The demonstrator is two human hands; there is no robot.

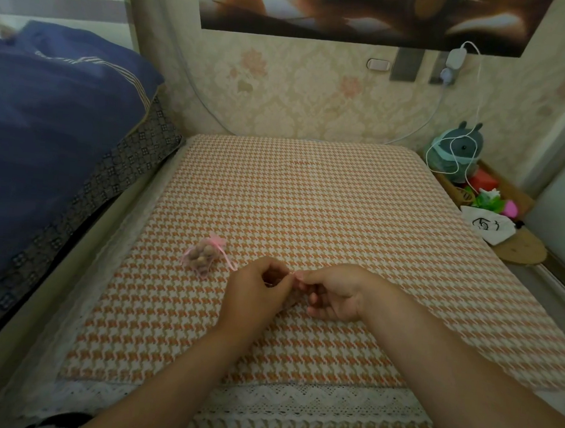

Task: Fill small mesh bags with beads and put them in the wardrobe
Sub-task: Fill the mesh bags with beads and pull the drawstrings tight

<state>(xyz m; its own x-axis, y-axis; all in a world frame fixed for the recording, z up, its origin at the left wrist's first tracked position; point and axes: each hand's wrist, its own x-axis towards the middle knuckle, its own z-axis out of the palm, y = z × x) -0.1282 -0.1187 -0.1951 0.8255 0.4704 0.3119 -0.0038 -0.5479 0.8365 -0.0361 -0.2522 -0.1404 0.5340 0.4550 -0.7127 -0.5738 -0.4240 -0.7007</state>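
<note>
A small pink mesh bag [204, 254] full of brown beads lies tied on the orange-and-white houndstooth cloth [341, 218], left of my hands. My left hand [255, 290] and my right hand [332, 292] meet just right of it, fingers curled. Between their fingertips they pinch a thin pink ribbon [293, 274]. A second bag sits mostly hidden under my hands, so I cannot make out its contents. No wardrobe is in view.
A bed with a dark blue quilt [53, 124] runs along the left. At the right edge a tray holds a grey-green plush toy [459, 149], a white cable, a white drawstring pouch [487, 225] and small coloured items. The wallpapered wall stands behind.
</note>
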